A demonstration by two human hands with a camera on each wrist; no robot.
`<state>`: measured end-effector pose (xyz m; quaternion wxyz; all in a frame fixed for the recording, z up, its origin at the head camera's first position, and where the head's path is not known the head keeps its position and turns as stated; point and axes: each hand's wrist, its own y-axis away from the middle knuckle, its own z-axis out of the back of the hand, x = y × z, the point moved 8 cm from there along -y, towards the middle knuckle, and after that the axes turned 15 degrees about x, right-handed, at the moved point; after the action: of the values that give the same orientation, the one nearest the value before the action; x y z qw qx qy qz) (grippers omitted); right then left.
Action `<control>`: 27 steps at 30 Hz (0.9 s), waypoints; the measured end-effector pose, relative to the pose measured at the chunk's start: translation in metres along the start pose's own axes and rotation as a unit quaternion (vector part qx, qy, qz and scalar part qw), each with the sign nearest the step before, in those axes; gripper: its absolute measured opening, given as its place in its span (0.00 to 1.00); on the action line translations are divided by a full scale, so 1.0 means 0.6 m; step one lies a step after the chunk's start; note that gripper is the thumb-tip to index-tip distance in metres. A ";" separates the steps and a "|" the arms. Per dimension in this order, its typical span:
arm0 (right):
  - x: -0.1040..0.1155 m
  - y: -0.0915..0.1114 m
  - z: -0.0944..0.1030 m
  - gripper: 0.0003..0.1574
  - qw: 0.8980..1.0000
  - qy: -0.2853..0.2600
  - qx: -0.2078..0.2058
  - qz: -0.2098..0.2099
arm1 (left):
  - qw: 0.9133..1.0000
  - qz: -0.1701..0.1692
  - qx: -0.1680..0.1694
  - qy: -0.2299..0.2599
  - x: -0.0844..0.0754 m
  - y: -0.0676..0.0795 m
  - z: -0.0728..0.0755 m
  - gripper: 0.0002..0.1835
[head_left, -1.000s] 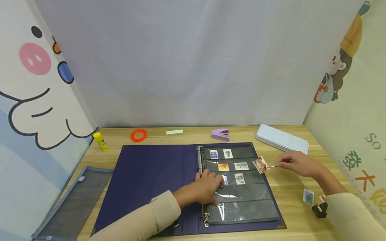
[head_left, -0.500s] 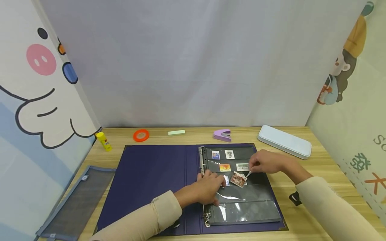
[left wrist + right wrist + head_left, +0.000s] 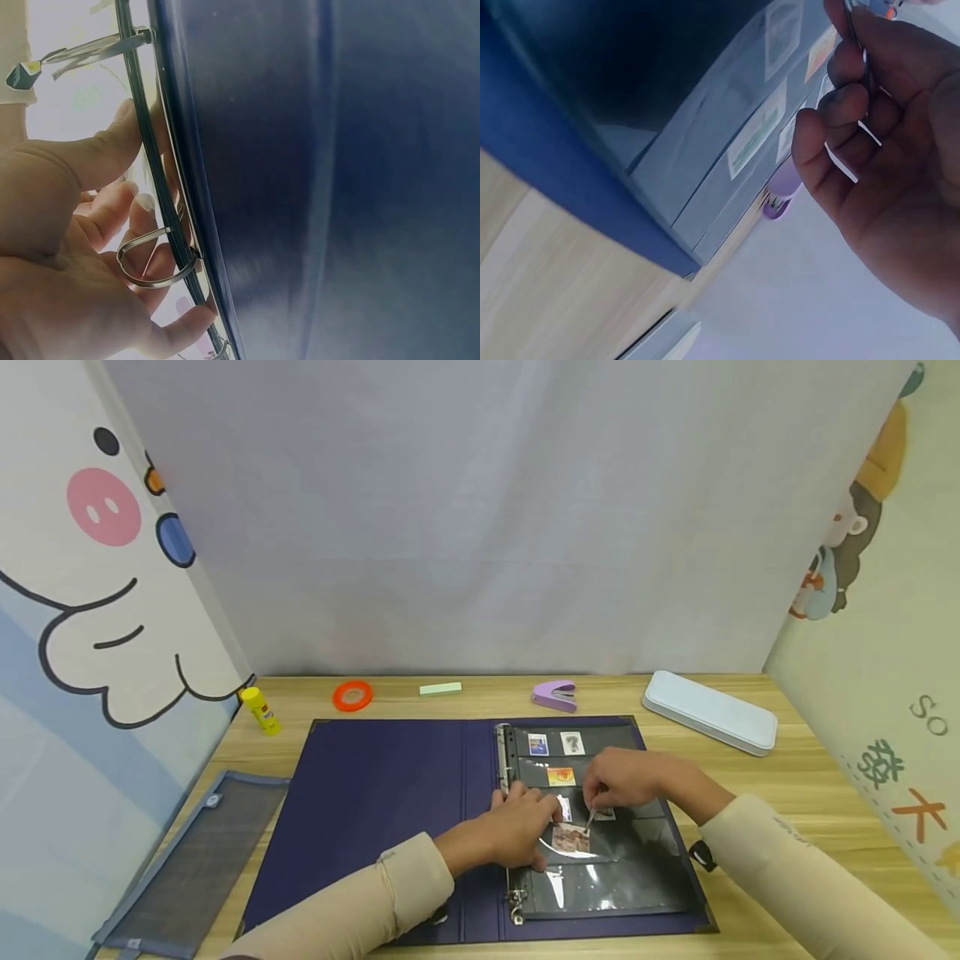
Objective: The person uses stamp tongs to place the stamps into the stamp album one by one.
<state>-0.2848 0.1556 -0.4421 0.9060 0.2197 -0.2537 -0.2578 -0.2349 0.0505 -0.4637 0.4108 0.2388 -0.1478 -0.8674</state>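
A navy ring binder (image 3: 375,802) lies spread flat, a black stamp page (image 3: 645,881) with clear pockets on its right side. My right hand (image 3: 624,778) pinches tweezers (image 3: 592,817), whose tips meet a reddish-brown stamp (image 3: 572,840) at the fourth pocket row. Whether the stamp is under the clear film, I cannot tell. My left hand (image 3: 516,828) rests on the page beside the rings, fingers spread and slightly bent; the left wrist view shows it next to a metal ring (image 3: 154,262). Upper rows hold several stamps (image 3: 560,776); my right hand hides part of the third row.
Along the back stand a glue stick (image 3: 259,711), red tape roll (image 3: 352,696), pale green strip (image 3: 440,689), purple stapler (image 3: 554,696) and light blue case (image 3: 710,712). A grey mesh pouch (image 3: 198,864) lies left. A small black object (image 3: 702,856) is by my right sleeve.
My right hand has carried the stamp in the tweezers from right of the binder leftward over the page, then down to the fourth row. My left hand has stayed in place.
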 end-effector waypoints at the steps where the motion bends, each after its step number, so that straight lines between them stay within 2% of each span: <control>1: 0.004 -0.002 0.000 0.08 1.000 0.002 0.002 0.003 | 1.000 -0.001 0.000 0.000 0.000 0.000 0.000 0.29; 4: 0.012 -0.006 0.001 0.08 1.000 -0.003 0.003 0.010 | 1.000 -0.005 0.001 0.002 0.000 0.002 0.000 0.29; 10: 0.011 -0.006 0.002 0.08 0.998 -0.055 -0.008 -0.002 | 1.000 -0.006 0.005 0.005 -0.001 0.003 0.001 0.29; 13: 0.011 -0.009 -0.001 0.07 0.998 -0.067 -0.012 0.009 | 1.000 -0.004 0.007 0.006 -0.001 0.003 0.000 0.29; 20: 0.005 -0.011 0.004 0.07 0.998 -0.035 -0.043 0.030 | 1.000 -0.008 0.001 0.000 -0.003 0.006 0.003 0.29; 27: 0.021 -0.012 0.009 0.06 0.998 -0.006 -0.033 0.054 | 1.000 -0.006 0.001 0.001 -0.006 0.008 0.005 0.29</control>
<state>-0.2813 0.1412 -0.4373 0.9238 0.1737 -0.2621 -0.2184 -0.2318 0.0504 -0.4579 0.4050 0.2408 -0.1471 -0.8697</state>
